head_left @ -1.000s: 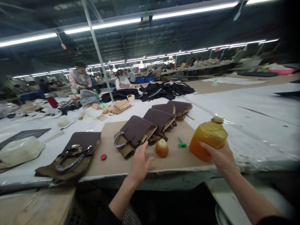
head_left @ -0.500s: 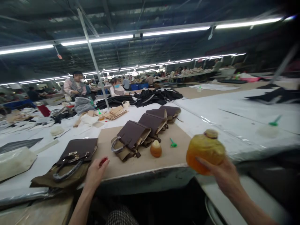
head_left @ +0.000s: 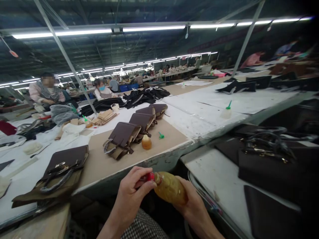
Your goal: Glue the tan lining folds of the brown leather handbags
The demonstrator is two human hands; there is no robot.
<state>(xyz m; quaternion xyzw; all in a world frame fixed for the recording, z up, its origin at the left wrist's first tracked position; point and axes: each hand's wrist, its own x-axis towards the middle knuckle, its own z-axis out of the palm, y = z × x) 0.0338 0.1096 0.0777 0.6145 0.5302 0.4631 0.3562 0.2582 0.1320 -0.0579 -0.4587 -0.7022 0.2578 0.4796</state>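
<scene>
My right hand point(head_left: 190, 202) is wrapped round a large yellow-orange plastic bottle point(head_left: 169, 191), held tilted on its side over my lap, mouth pointing left. My left hand point(head_left: 133, 189) pinches a small red cap point(head_left: 150, 176) right at the bottle's mouth. Both hands sit below the front edge of the cardboard-covered worktable point(head_left: 159, 156). On that table lie a small amber glue bottle point(head_left: 146, 142) and a loose green nozzle point(head_left: 161, 135).
Brown handbags lie on the table: one at the left point(head_left: 62, 167) and a row point(head_left: 129, 132) behind the small bottle. A lower side table point(head_left: 214, 166) at right carries dark bags and handles point(head_left: 264, 146). Other people work at far left point(head_left: 48, 91).
My left hand picked the red cap off the table. My right hand carried the big bottle from the table's right side down to my lap. My view turned right.
</scene>
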